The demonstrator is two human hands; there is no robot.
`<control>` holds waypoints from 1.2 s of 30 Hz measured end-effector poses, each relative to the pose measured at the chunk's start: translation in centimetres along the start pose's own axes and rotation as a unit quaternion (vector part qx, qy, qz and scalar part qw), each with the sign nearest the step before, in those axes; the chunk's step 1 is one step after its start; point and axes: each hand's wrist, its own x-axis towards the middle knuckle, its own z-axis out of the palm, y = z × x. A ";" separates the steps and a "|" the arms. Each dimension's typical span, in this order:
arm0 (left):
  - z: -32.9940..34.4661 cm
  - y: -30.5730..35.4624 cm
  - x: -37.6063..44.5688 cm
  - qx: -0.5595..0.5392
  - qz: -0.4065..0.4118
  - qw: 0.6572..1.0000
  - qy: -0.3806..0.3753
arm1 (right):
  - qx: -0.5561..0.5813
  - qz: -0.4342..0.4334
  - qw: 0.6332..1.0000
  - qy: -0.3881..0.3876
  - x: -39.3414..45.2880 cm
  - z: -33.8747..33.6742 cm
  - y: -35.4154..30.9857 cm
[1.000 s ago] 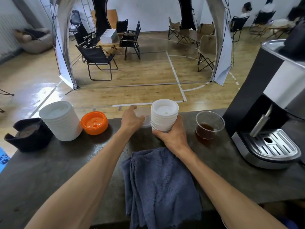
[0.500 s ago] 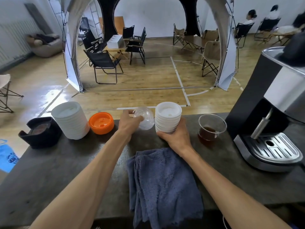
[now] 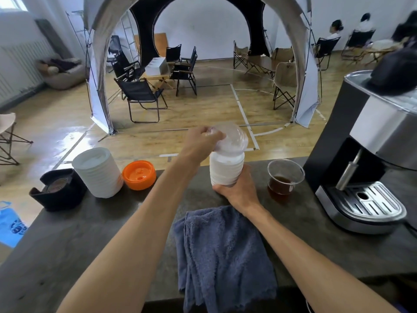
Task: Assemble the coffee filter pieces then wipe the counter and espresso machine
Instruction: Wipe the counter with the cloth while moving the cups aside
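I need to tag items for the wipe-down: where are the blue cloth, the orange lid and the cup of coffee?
blue cloth (image 3: 223,254), head view, middle of the folded fabric.
orange lid (image 3: 139,174), head view, top face.
cup of coffee (image 3: 284,179), head view, clear side wall.

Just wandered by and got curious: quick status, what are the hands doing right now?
Left hand holds clear domed lid over white stack. Right hand grips stack's base. Lid not seated. Coffee cup close beside; blue towel untouched.
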 end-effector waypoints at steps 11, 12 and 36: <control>1.0 -1.5 0.0 0.210 0.011 0.977 0.026 | -0.017 0.022 1.000 0.001 0.0 0.4 0.3; 1.0 -1.6 -0.2 0.184 0.009 0.983 0.012 | -0.018 0.031 0.999 -0.001 -0.2 0.4 0.0; -15.7 -6.3 -7.0 0.142 -0.107 0.967 0.183 | -0.119 0.027 0.976 -0.181 -6.0 13.5 -6.4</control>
